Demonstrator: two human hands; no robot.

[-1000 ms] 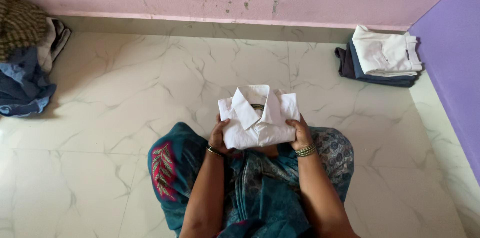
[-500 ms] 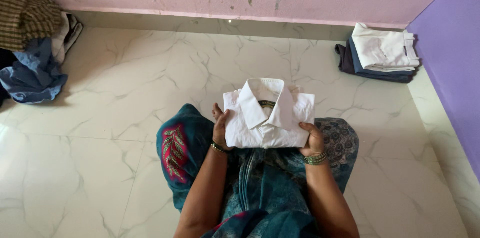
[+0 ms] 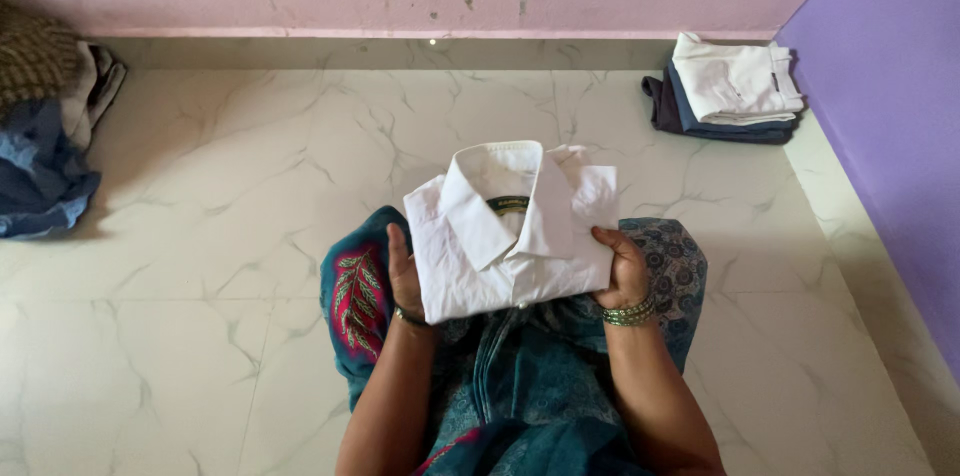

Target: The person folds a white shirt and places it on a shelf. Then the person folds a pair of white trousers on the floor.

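A folded white collared shirt (image 3: 500, 236) is held up in front of me, above my lap, collar facing away from me and slightly tilted. My left hand (image 3: 403, 274) supports its left edge with the palm against the fabric. My right hand (image 3: 622, 268) grips the right lower edge, thumb on top. Both wrists wear bangles. My knees are covered in teal patterned cloth (image 3: 520, 376).
A neat stack of folded clothes (image 3: 725, 88), white on top of dark ones, sits at the far right by the purple wall (image 3: 890, 106). A loose heap of unfolded garments (image 3: 45, 126) lies at the far left. Marble floor tiles (image 3: 230, 196) stretch to the pink wall.
The shirt has been lifted closer to me and tilted a little, with the left hand sliding flat along its left side. The view has shifted slightly.
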